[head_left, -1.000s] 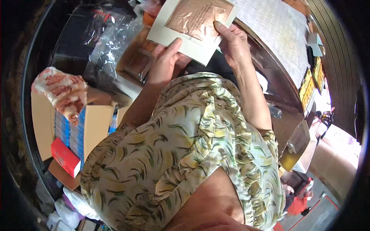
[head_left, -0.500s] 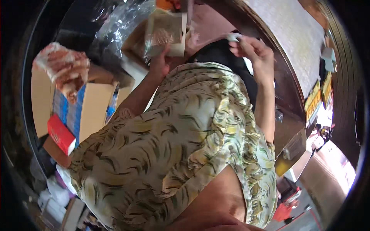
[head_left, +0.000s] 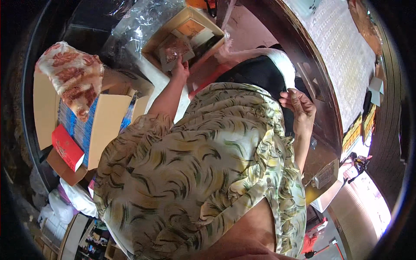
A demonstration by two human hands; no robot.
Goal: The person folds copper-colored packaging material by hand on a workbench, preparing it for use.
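In my left hand (head_left: 180,71) is a small flat packet (head_left: 173,53) with a clear, shiny front and reddish-brown contents, gripped at its lower edge. It is tilted at the mouth of an open cardboard box (head_left: 152,41), where a similar pale piece with an orange patch (head_left: 190,28) lies. My right hand (head_left: 300,106) is raised at the right of my lap, its thumb and fingertips drawn together. Whatever they pinch is too small to make out. A bright white curved strip (head_left: 281,65) runs across my dark trousers and ends beside those fingertips; whether it is held cannot be told.
Crumpled clear plastic (head_left: 141,21) lies beside the box. To my left, a carton (head_left: 110,130) holds blue-edged packets, with a red box (head_left: 68,149) and a patterned cloth (head_left: 71,76) on it. A dark-edged table (head_left: 318,65) with a white textured cover curves along my right.
My left hand and the packet have moved slightly left and down against the box mouth. My right hand has come back toward me and to the right, away from the white strip's upper part.
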